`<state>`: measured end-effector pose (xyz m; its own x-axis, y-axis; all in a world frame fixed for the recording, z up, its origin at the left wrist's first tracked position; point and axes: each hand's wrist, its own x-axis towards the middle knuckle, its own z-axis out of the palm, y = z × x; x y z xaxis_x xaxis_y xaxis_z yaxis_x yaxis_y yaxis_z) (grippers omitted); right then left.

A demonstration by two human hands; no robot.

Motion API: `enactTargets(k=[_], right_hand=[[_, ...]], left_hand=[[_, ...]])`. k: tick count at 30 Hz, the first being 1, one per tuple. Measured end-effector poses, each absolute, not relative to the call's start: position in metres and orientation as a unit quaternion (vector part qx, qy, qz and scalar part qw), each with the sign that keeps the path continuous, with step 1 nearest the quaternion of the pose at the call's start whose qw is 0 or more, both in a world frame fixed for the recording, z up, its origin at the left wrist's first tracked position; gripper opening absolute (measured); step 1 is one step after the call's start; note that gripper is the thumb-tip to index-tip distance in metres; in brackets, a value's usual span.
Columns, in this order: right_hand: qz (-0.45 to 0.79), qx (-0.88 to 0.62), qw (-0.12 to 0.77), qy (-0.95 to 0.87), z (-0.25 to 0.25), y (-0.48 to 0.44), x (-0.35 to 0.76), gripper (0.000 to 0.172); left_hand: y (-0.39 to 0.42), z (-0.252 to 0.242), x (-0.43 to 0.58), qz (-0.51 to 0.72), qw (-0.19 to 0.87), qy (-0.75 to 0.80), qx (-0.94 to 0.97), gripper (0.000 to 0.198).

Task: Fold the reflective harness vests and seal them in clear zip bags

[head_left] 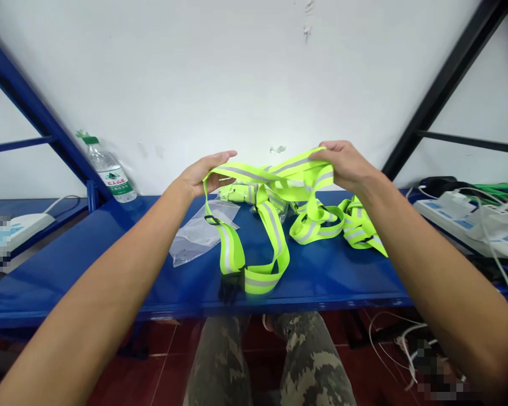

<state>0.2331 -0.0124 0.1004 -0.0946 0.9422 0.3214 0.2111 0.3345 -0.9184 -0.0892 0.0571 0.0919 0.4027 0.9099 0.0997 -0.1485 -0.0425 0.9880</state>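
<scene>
A neon yellow strap harness with grey reflective stripes (275,183) stretches between my two hands above the blue shelf (322,276). My left hand (203,172) grips one end of the strap with fingers curled over it. My right hand (342,163) is closed on the other end, holding a bunch of folded strap. Loops of the strap hang down to the shelf, with a black buckle (230,290) at the front edge. More bunched strap (358,225) lies under my right wrist.
A clear plastic bag (198,234) lies on the shelf under the left strap. A water bottle (110,172) stands at the back left by a blue post. White power strips with cables (469,220) sit at right, another at far left (12,231). My camouflage-trousered legs (271,361) show below.
</scene>
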Motion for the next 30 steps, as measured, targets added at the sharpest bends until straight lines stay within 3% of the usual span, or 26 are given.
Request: enactTargets(k=[3,8,10,12,15,18,20,25,30], right_hand=[[0.359,-0.393,0.615,-0.582,0.108,-0.011,0.244,0.032],[0.327,-0.397,0.612,-0.601,0.121,-0.022,0.241,0.041],[0.347,-0.37,0.616,-0.603,0.124,-0.029,0.238,0.035],[0.373,-0.333,0.611,-0.613,0.126,-0.037,0.233,0.028],[0.387,-0.333,0.574,-0.641,0.127,-0.044,0.222,0.04],[0.383,-0.375,0.533,-0.655,0.127,-0.044,0.21,0.055],[0.377,-0.393,0.523,-0.656,0.126,-0.04,0.205,0.054],[0.375,-0.407,0.556,-0.62,0.12,-0.03,0.205,0.047],[0.392,-0.415,0.549,-0.61,0.118,-0.035,0.207,0.051]], left_hand=[[0.064,0.082,-0.091,0.4,0.603,0.371,0.581,0.036],[0.069,0.077,-0.077,0.403,0.584,0.391,0.586,0.023],[0.068,0.078,-0.071,0.419,0.561,0.404,0.589,0.02],[0.063,0.082,-0.065,0.411,0.507,0.445,0.613,0.023],[0.046,0.09,-0.05,0.357,0.424,0.454,0.698,0.037],[0.022,0.101,-0.026,0.301,0.462,0.312,0.774,0.051],[0.008,0.108,-0.008,0.274,0.491,0.221,0.797,0.054],[-0.004,0.114,0.015,0.33,0.469,0.204,0.794,0.026],[-0.001,0.108,0.015,0.365,0.521,0.23,0.736,0.018]])
